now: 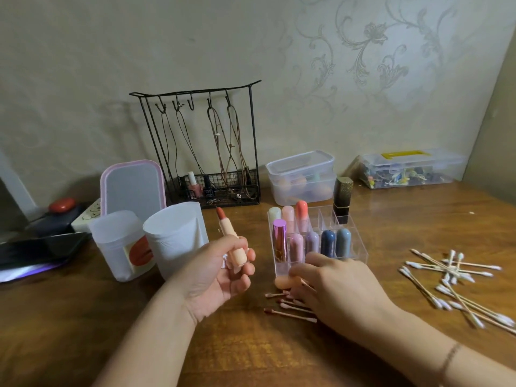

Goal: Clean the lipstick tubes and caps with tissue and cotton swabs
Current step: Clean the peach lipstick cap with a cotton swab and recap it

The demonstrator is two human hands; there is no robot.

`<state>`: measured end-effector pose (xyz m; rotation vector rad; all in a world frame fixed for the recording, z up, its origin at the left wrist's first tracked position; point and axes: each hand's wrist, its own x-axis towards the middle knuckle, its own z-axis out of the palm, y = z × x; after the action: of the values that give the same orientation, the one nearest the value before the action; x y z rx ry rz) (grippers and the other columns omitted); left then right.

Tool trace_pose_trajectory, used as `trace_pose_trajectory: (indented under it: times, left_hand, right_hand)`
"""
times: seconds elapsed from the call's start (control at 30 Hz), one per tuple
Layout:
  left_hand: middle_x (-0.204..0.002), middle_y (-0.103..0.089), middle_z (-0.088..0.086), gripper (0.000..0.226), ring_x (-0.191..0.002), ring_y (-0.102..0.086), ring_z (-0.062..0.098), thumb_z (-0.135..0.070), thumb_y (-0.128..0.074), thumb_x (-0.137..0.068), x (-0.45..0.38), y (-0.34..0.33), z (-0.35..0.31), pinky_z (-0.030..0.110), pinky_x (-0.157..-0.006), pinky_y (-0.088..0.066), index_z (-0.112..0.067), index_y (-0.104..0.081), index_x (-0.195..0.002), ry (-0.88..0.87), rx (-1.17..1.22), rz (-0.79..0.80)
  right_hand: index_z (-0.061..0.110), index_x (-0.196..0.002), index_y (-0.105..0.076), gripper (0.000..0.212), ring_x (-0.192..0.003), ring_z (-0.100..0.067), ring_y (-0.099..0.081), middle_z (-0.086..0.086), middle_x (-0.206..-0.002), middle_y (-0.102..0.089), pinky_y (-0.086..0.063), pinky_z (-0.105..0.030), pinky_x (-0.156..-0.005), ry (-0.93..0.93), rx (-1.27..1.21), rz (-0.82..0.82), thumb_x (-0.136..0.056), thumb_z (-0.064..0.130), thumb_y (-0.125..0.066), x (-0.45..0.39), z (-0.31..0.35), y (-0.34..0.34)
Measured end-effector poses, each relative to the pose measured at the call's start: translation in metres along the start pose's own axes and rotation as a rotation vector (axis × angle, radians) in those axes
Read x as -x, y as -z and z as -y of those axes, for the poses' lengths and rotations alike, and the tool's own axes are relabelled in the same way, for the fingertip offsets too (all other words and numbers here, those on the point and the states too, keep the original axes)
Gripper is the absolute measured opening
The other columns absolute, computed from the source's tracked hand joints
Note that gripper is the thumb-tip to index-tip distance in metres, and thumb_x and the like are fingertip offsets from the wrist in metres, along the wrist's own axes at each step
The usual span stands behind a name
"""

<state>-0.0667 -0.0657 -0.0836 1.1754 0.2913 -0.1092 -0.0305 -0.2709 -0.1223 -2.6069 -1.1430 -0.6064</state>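
Observation:
My left hand (220,275) grips an uncapped peach lipstick tube (233,241), its reddish bullet pointing up and away. A scrap of white tissue shows between its fingers. My right hand (332,286) reaches down over several used cotton swabs (287,305) stained red, fingers by the peach cap (283,282) lying on the table; whether it holds anything is hidden. A clear acrylic organizer (354,241) holds several capped lipsticks (328,243). A pile of clean cotton swabs (452,277) lies at the right. A tissue roll (176,238) stands at the left.
A white plastic container (117,244) and a pink-rimmed mirror (134,188) stand behind the roll. A black wire rack (212,146) with cords and nail polish, two clear lidded boxes (301,177) and a clear case (407,169) line the wall. Dark items lie at far left.

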Motion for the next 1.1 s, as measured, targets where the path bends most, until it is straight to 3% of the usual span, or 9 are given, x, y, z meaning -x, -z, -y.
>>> trace_pose_trajectory:
  times: [0.1,0.23,0.37,0.5,0.7,0.87,0.93,1.0,1.1]
  left_hand:
    - [-0.079,-0.058,0.009,0.023,-0.060,-0.054,0.014,-0.024,-0.066,-0.085,0.000,0.000,-0.001,0.021,-0.043,-0.048,-0.011,-0.054,-0.101,-0.041,-0.029,-0.001]
    - [-0.077,-0.057,0.006,0.027,-0.058,-0.053,0.014,-0.030,-0.066,-0.082,-0.003,-0.001,-0.001,0.024,-0.046,-0.048,-0.011,-0.056,-0.099,-0.237,-0.080,-0.033]
    - [-0.079,-0.059,0.007,0.022,-0.060,-0.054,0.016,-0.031,-0.063,-0.087,-0.002,-0.005,0.003,0.028,-0.051,-0.048,-0.012,-0.059,-0.097,-0.398,-0.171,-0.102]
    - [-0.081,-0.062,0.006,0.033,-0.064,-0.057,0.019,-0.042,-0.060,-0.085,0.000,-0.013,0.008,0.031,-0.054,-0.048,-0.011,-0.061,-0.096,-0.513,-0.240,-0.155]
    - [-0.083,-0.072,0.004,0.039,-0.072,-0.068,0.018,-0.039,-0.062,-0.076,0.013,-0.032,0.018,0.027,-0.059,-0.053,-0.011,-0.065,-0.102,-0.474,-0.236,0.051]
    - [-0.094,-0.074,0.010,0.024,-0.082,-0.072,0.024,-0.021,-0.064,-0.079,0.017,-0.039,0.019,0.027,-0.066,-0.057,-0.011,-0.067,-0.101,-0.428,-0.243,0.141]
    - [-0.092,-0.074,0.012,0.022,-0.079,-0.072,0.021,-0.015,-0.063,-0.080,0.018,-0.041,0.019,0.024,-0.061,-0.057,-0.007,-0.067,-0.099,-0.373,-0.157,0.155]
    - [-0.089,-0.073,0.016,0.018,-0.074,-0.071,0.021,-0.011,-0.063,-0.078,0.018,-0.041,0.019,0.023,-0.055,-0.057,-0.003,-0.071,-0.091,-0.278,0.016,0.183]
    - [-0.084,-0.067,0.025,0.013,-0.068,-0.069,0.027,-0.008,-0.065,-0.075,0.017,-0.038,0.016,0.027,-0.053,-0.059,0.000,-0.075,-0.079,-0.104,0.302,0.281]
  right_hand:
    - [0.035,-0.091,-0.064,0.015,-0.057,-0.010,-0.059,0.013,-0.080,-0.056,-0.034,-0.017,-0.039,-0.017,0.034,0.019,-0.084,0.046,-0.071,-0.002,0.005,0.002]
    - [0.034,-0.081,-0.063,0.028,-0.044,-0.008,-0.051,0.012,-0.076,-0.054,-0.036,-0.021,-0.027,0.005,0.086,0.011,-0.067,0.035,-0.086,-0.001,0.008,0.004]
    - [0.030,-0.102,-0.059,0.012,-0.053,-0.016,-0.056,0.009,-0.095,-0.055,-0.042,-0.029,-0.036,-0.002,0.142,0.064,-0.091,0.035,-0.057,0.003,0.007,0.003]
    - [0.033,-0.096,-0.053,0.002,-0.053,-0.016,-0.059,0.014,-0.089,-0.061,-0.035,-0.029,-0.036,-0.136,0.008,-0.187,-0.095,0.035,-0.053,0.000,0.006,0.014]
    - [0.032,-0.095,-0.052,0.020,-0.047,-0.018,-0.055,0.012,-0.078,-0.064,-0.039,-0.031,-0.033,-0.199,-0.047,-0.312,-0.089,0.029,-0.071,0.000,0.012,0.023]
    - [0.032,-0.096,-0.056,0.008,-0.054,-0.012,-0.056,0.016,-0.082,-0.062,-0.039,-0.025,-0.040,-0.205,-0.151,-0.317,-0.098,0.032,-0.048,0.000,0.015,0.032]
    - [0.036,-0.098,-0.056,0.025,-0.067,-0.008,-0.058,0.021,-0.084,-0.059,-0.047,-0.022,-0.054,-0.247,-0.299,-0.229,-0.094,0.051,-0.036,-0.001,0.016,0.035]
    - [0.037,-0.100,-0.058,0.029,-0.070,0.000,-0.057,0.020,-0.081,-0.059,-0.043,-0.014,-0.058,-0.275,-0.510,-0.229,-0.085,0.059,-0.046,0.001,0.012,0.038]
    - [0.032,-0.105,-0.067,0.016,-0.076,0.000,-0.063,0.013,-0.086,-0.070,-0.051,-0.018,-0.069,-0.359,-0.790,-0.243,-0.093,0.036,-0.058,0.005,-0.003,0.044]
